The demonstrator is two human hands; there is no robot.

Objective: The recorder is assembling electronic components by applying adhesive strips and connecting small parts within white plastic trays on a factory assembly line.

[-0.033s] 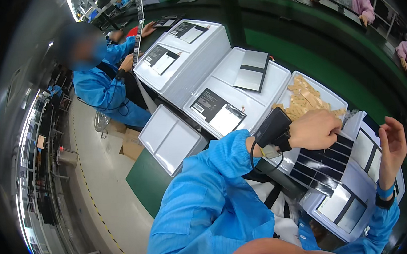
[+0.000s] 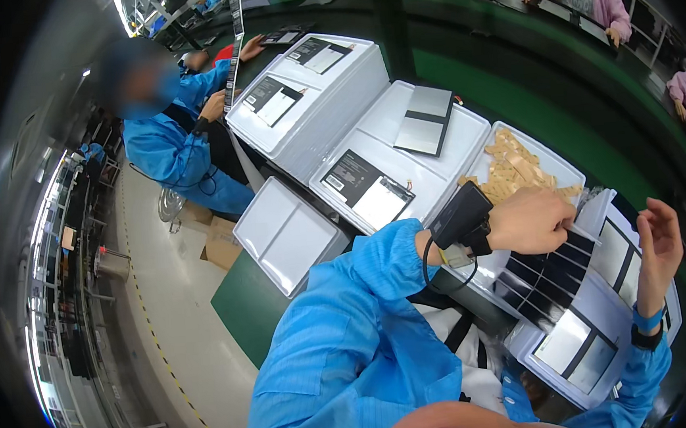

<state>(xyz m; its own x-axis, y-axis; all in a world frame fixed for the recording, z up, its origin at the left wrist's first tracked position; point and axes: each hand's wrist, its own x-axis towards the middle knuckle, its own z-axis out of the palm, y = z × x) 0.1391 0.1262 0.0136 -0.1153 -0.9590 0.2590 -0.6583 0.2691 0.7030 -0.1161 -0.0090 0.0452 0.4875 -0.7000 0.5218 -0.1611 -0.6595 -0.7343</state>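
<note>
1. Your left hand (image 2: 530,221) has barely moved, but the dark sheet (image 2: 545,278) under it has: its face, flatter a moment ago, now bows, and the pale lines across it curve.

2. The sheet's near edge has slipped a little toward your left, and the bright shine near its lower corner has gone dull.

3. Your left fingers are curled tight at the sheet's far edge, and they seem to hold it there. The fingertips are turned out of sight, so I can't tell how much of the edge you have between them.

4. Your right hand (image 2: 659,247) is raised to the right, apart from the sheet, fingers spread and curved, with nothing visible in them. It has hardly shifted.

5. The sheet lies between the tan pieces (image 2: 519,168) in their white tray (image 2: 572,172) and the flat silver-and-black pack (image 2: 577,349) in the nearer pale tray (image 2: 606,308). Its lower edge comes close to that pack.

6. For the work in hand, I'd read this as the sheet flexing under your left hand's hold alone; no piece shows clearly parted from it, and the pack's visible face looks unchanged.
</note>
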